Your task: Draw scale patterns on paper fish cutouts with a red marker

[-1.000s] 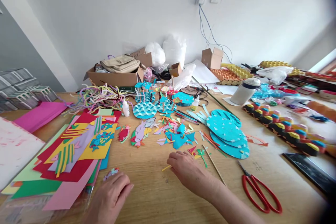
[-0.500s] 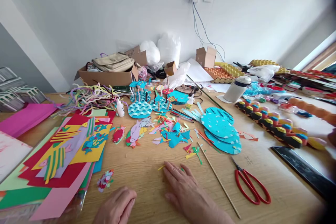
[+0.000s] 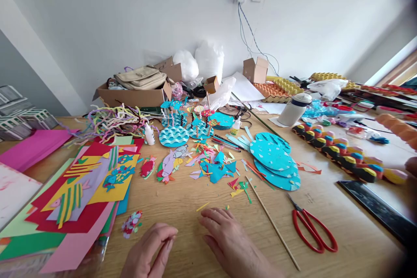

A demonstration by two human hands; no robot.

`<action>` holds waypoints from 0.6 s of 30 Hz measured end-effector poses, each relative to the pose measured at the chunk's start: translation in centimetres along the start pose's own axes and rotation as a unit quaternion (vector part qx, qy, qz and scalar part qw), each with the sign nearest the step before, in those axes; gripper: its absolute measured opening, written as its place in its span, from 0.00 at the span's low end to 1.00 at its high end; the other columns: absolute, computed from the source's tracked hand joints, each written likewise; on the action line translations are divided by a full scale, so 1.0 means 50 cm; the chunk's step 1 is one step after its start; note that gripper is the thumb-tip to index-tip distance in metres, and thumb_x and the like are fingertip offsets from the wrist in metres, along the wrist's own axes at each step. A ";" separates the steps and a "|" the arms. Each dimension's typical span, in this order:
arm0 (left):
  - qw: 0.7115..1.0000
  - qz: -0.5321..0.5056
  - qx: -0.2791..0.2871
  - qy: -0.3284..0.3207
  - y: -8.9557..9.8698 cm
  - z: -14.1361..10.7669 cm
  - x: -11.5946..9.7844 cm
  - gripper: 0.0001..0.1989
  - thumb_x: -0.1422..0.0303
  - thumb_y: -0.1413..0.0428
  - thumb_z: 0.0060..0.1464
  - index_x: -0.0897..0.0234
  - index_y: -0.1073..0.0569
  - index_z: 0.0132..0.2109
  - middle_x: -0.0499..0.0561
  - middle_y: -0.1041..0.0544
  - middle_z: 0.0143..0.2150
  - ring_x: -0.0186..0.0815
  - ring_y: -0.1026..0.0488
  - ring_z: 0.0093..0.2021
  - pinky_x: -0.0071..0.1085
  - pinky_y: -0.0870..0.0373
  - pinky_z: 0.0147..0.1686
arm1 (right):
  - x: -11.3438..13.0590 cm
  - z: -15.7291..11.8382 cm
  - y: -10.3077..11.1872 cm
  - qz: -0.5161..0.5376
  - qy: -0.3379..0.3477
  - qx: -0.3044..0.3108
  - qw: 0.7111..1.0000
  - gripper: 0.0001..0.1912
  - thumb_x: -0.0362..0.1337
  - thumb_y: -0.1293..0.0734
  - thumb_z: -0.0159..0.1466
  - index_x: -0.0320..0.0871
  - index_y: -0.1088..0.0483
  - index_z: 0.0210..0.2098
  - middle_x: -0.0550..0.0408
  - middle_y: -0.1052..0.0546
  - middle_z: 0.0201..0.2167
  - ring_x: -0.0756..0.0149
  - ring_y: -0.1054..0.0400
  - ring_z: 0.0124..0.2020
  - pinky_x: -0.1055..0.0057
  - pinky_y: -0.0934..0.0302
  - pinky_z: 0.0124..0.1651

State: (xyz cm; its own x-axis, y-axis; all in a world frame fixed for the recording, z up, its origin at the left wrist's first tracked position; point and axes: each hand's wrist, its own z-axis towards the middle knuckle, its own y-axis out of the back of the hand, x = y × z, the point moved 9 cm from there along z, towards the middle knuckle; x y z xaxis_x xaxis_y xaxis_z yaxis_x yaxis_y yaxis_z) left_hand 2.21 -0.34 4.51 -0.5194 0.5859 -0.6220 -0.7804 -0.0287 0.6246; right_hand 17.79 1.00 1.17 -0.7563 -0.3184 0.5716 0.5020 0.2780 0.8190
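My left hand (image 3: 151, 249) is closed just above the near part of the table, with thumb and forefinger pressed together; anything inside the pinch is hidden. To its right, my right hand (image 3: 230, 243) rests palm down over the wood, fingers bent, thumb apart, and nothing visible in it. Beyond its fingertips lie a thin yellow paper strip (image 3: 202, 206) and a tiny yellow-green scrap (image 3: 227, 207). Left of my left hand is a small pile of coloured paper discs (image 3: 132, 224). A thin wooden stick (image 3: 272, 220) and red-handled scissors (image 3: 312, 228) lie right of my right hand.
Coloured paper sheets (image 3: 76, 252) cover the left side. Paper fish (image 3: 170, 163), scraps (image 3: 213, 167), blue discs (image 3: 273, 156) and a glue bottle (image 3: 149, 134) stand farther back. Painted egg-carton strips (image 3: 339, 156) and a black tray (image 3: 374, 210) lie at right.
My right hand has drawn back slightly and bent its fingers, uncovering the yellow strip and scrap. My left hand has moved right, towards it. At the far right, an orange egg-carton strip has shifted right.
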 end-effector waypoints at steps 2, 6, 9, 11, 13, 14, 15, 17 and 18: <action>0.999 -0.020 -0.019 0.016 0.007 0.004 -0.003 0.08 0.67 0.49 0.59 0.54 0.31 0.46 0.44 0.23 0.33 0.28 0.25 0.30 0.17 0.30 0.33 | 0.022 0.007 -0.002 0.006 0.024 -0.006 1.000 0.11 0.28 0.38 0.60 0.45 0.29 0.40 0.54 0.26 0.46 0.63 0.34 0.48 0.67 0.43 0.51; 0.997 -0.063 -0.013 0.045 0.007 0.004 0.003 0.12 0.66 0.55 0.63 0.53 0.33 0.52 0.40 0.30 0.21 0.26 0.31 0.19 0.16 0.32 0.24 | 0.054 0.019 -0.013 0.001 0.081 -0.021 0.996 0.09 0.28 0.38 0.59 0.44 0.29 0.37 0.54 0.24 0.41 0.63 0.31 0.42 0.68 0.40 0.46; 0.999 -0.032 -0.007 0.033 0.006 0.003 0.002 0.16 0.66 0.58 0.64 0.54 0.34 0.55 0.46 0.25 0.30 0.28 0.26 0.29 0.19 0.29 0.33 | 0.073 0.022 -0.018 -0.007 0.132 -0.053 0.990 0.09 0.27 0.38 0.58 0.43 0.30 0.36 0.53 0.23 0.37 0.64 0.30 0.38 0.71 0.38 0.42; 1.000 0.003 0.007 0.020 -0.004 0.002 -0.001 0.17 0.66 0.57 0.63 0.55 0.32 0.55 0.51 0.23 0.42 0.32 0.25 0.41 0.22 0.30 0.42 | 0.085 0.021 -0.018 -0.010 0.164 -0.081 0.983 0.08 0.27 0.38 0.58 0.43 0.31 0.36 0.53 0.23 0.36 0.65 0.29 0.36 0.73 0.38 0.40; 0.999 0.026 0.026 0.007 -0.021 0.000 -0.007 0.17 0.65 0.55 0.62 0.55 0.32 0.55 0.52 0.26 0.50 0.35 0.28 0.48 0.26 0.32 0.47 | 0.098 0.019 -0.018 -0.013 0.193 -0.109 0.975 0.07 0.27 0.39 0.59 0.42 0.31 0.35 0.53 0.23 0.34 0.66 0.29 0.34 0.75 0.38 0.37; 0.999 0.029 0.034 0.001 -0.031 -0.001 -0.011 0.17 0.65 0.55 0.61 0.54 0.33 0.56 0.52 0.27 0.52 0.36 0.29 0.50 0.27 0.32 0.49 | 0.105 0.018 -0.018 -0.016 0.204 -0.121 0.971 0.07 0.28 0.39 0.60 0.42 0.31 0.34 0.53 0.23 0.33 0.67 0.29 0.33 0.76 0.38 0.36; 0.999 0.027 0.041 -0.003 -0.043 -0.003 -0.015 0.18 0.64 0.55 0.61 0.54 0.34 0.57 0.52 0.28 0.54 0.36 0.30 0.52 0.28 0.33 0.50 | 0.111 0.016 -0.020 -0.023 0.213 -0.133 0.968 0.06 0.28 0.39 0.61 0.42 0.31 0.32 0.53 0.23 0.31 0.68 0.29 0.31 0.77 0.39 0.33; 0.998 0.011 0.062 -0.004 -0.069 -0.007 -0.020 0.19 0.63 0.55 0.61 0.54 0.35 0.58 0.53 0.29 0.55 0.38 0.31 0.53 0.30 0.33 0.51 | 0.122 0.014 -0.025 -0.049 0.231 -0.150 0.960 0.09 0.30 0.39 0.61 0.42 0.32 0.26 0.55 0.25 0.24 0.69 0.31 0.25 0.78 0.42 0.27; 0.997 -0.002 0.075 -0.004 -0.081 -0.008 -0.022 0.19 0.62 0.54 0.61 0.54 0.35 0.58 0.53 0.30 0.56 0.38 0.31 0.54 0.31 0.33 0.51 | 0.127 0.013 -0.028 -0.064 0.240 -0.157 0.956 0.11 0.32 0.39 0.61 0.42 0.32 0.23 0.57 0.27 0.20 0.70 0.34 0.21 0.78 0.44 0.24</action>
State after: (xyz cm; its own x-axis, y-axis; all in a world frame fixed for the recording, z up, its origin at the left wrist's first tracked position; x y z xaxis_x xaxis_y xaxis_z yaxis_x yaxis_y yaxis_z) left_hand 5.81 -1.21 2.46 -0.5129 0.5929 -0.6208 -0.7213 0.0944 0.6861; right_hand 12.00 -0.84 3.61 -0.5781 -0.7316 0.3613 0.5767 -0.0531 0.8152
